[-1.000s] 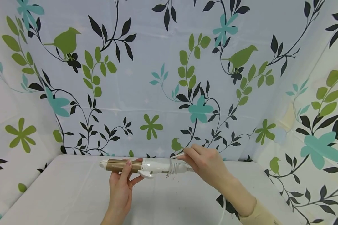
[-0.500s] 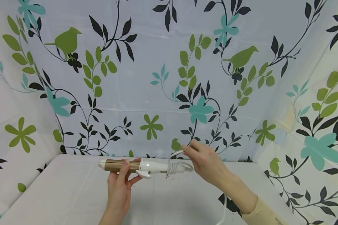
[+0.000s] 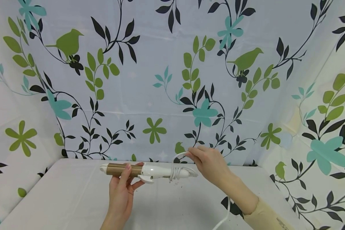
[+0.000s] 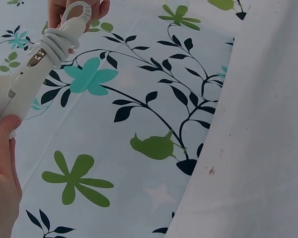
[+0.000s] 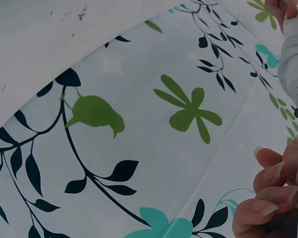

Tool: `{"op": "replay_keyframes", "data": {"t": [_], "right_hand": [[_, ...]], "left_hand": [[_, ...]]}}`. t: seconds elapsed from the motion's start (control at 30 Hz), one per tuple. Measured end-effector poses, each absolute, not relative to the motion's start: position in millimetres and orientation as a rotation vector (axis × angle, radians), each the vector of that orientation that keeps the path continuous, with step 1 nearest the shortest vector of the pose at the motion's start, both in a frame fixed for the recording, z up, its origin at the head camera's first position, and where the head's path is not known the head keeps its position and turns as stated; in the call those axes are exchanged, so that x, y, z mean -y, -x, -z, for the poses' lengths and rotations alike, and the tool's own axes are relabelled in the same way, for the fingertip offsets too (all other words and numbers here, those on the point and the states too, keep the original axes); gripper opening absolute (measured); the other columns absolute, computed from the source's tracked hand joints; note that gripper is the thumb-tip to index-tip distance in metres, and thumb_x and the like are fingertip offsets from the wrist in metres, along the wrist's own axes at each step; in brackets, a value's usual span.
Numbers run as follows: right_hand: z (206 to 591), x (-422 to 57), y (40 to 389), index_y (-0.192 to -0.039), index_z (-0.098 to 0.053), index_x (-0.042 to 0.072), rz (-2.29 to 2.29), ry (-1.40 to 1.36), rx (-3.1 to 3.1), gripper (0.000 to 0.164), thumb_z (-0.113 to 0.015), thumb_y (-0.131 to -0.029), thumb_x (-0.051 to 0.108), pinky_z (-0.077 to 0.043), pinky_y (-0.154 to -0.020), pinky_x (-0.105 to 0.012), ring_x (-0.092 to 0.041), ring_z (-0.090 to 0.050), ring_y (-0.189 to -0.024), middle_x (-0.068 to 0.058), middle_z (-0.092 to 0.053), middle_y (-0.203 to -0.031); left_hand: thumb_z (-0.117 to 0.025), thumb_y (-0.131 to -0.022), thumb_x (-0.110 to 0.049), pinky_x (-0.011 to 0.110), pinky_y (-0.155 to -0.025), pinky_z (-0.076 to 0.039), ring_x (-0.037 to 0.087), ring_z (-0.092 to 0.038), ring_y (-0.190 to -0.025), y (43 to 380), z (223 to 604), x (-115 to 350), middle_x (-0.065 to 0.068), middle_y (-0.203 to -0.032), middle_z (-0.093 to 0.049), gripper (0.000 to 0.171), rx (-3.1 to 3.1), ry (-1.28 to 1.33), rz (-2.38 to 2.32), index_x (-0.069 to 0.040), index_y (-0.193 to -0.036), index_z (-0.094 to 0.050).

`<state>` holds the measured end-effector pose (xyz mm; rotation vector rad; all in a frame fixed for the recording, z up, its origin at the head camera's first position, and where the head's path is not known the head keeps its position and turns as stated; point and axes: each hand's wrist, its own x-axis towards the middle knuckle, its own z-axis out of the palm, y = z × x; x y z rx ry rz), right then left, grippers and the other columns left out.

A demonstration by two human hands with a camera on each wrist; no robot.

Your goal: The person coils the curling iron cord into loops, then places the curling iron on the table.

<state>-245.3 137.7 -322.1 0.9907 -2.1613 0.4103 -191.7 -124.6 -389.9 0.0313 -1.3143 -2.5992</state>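
Note:
A white curling iron (image 3: 158, 171) with a gold barrel (image 3: 123, 169) is held level over the back of the table. My left hand (image 3: 122, 195) grips it around the barrel, thumb in front. White cord (image 3: 176, 173) is wound several times around the handle end. From these wraps a loop rises to my right hand (image 3: 212, 167), which pinches the cord between thumb and fingers. In the left wrist view, the handle (image 4: 25, 89) and cord wraps (image 4: 57, 47) show at upper left. The right wrist view has the curled right fingers (image 5: 270, 173) below the wraps (image 5: 294, 74).
The white table (image 3: 74, 191) meets a hanging cloth (image 3: 149, 80) printed with leaves, birds and flowers, at the back and both sides. A free length of cord (image 3: 228, 210) hangs below the right forearm. Small dark specks (image 4: 211, 171) lie on the tabletop.
My right hand has lifted slightly, and the cord loop between it and the wraps has widened. The iron has shifted a little left. The hanging cord's lower end has swung left.

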Motion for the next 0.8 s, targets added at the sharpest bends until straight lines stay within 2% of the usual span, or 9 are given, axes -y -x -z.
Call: {"op": "replay_keyframes", "data": {"t": [0.23, 0.4, 0.5, 0.67, 0.8], "right_hand": [[328, -136, 252, -0.089, -0.070, 0.013, -0.480, -1.004, 2.215, 0.006, -0.066, -0.088, 0.017, -0.044, -0.048, -0.013, -0.002, -0.046, -0.054, 0.009, -0.059, -0.067], [331, -135, 255, -0.089, -0.068, 0.014, -0.528, -1.006, 2.292, 0.005, -0.064, -0.090, 0.016, -0.037, -0.045, -0.012, -0.002, -0.039, -0.051, 0.012, -0.051, -0.063], [333, -134, 257, -0.088, -0.066, 0.014, -0.557, -1.017, 2.335, 0.005, -0.062, -0.091, 0.015, -0.039, -0.047, -0.013, -0.003, -0.039, -0.053, 0.011, -0.050, -0.064], [341, -133, 261, -0.093, -0.066, 0.011, -0.651, -1.072, 2.366, 0.007, -0.060, -0.092, 0.011, -0.052, -0.060, -0.018, -0.006, -0.056, -0.067, 0.004, -0.065, -0.080], [353, -132, 263, -0.103, -0.065, 0.009, -0.630, -1.109, 2.378, 0.012, -0.057, -0.094, 0.010, -0.055, -0.065, -0.019, -0.008, -0.060, -0.074, 0.000, -0.067, -0.089]], "left_hand": [[-0.049, -0.099, -0.026, 0.037, -0.076, -0.059, 0.020, -0.063, -0.101, 190, 388, 125, 0.008, -0.109, -0.066, 0.034, 1.330, 0.023, 2.596, -0.004, -0.120, -0.035], [-0.048, -0.099, -0.026, 0.038, -0.077, -0.059, 0.020, -0.063, -0.101, 189, 388, 124, 0.009, -0.109, -0.066, 0.039, 1.333, 0.065, 2.590, 0.000, -0.122, -0.032], [-0.048, -0.099, -0.026, 0.038, -0.078, -0.058, 0.021, -0.063, -0.103, 189, 388, 123, 0.009, -0.110, -0.065, 0.034, 1.326, 0.081, 2.592, -0.002, -0.120, -0.034], [-0.049, -0.099, -0.026, 0.039, -0.078, -0.058, 0.021, -0.062, -0.104, 189, 388, 121, 0.009, -0.110, -0.065, 0.031, 1.318, 0.050, 2.600, -0.005, -0.117, -0.036], [-0.049, -0.099, -0.027, 0.040, -0.078, -0.058, 0.021, -0.062, -0.105, 188, 388, 120, 0.008, -0.110, -0.065, 0.033, 1.330, 0.025, 2.604, -0.005, -0.119, -0.035]]}}
